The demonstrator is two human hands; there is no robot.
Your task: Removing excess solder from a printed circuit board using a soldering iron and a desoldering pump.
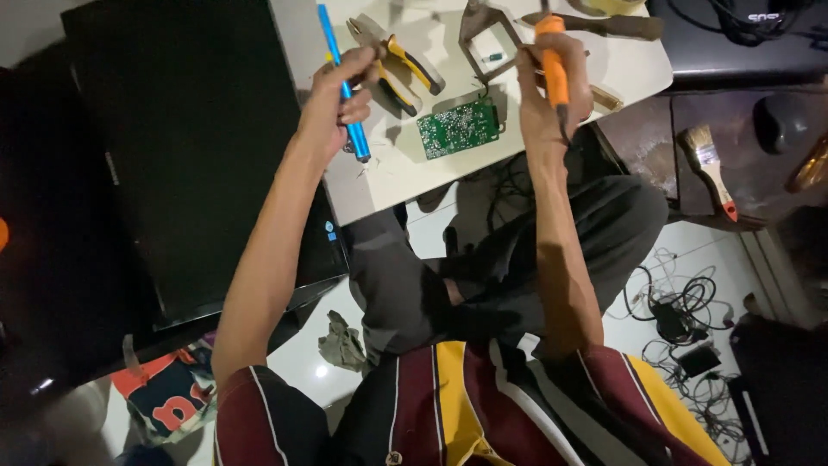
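Observation:
My left hand point(338, 97) grips a slim blue pen-shaped tool point(343, 82) that runs from the top of the frame down past my fingers. My right hand point(552, 86) is closed around an orange-handled tool point(553, 60), held upright over the white board point(392, 173). Between the two hands lies a green circuit board point(459, 128), flat on the white board. Pliers with yellow and black handles point(405, 65) lie just right of my left hand.
A metal stand point(483, 30) and a wooden-handled tool point(617, 26) lie at the back. A large black panel point(190, 147) fills the left. A paintbrush point(711, 164) rests on the dark surface at right. Tangled cables point(681, 311) cover the floor, a crumpled rag point(343, 343) lies by my knee.

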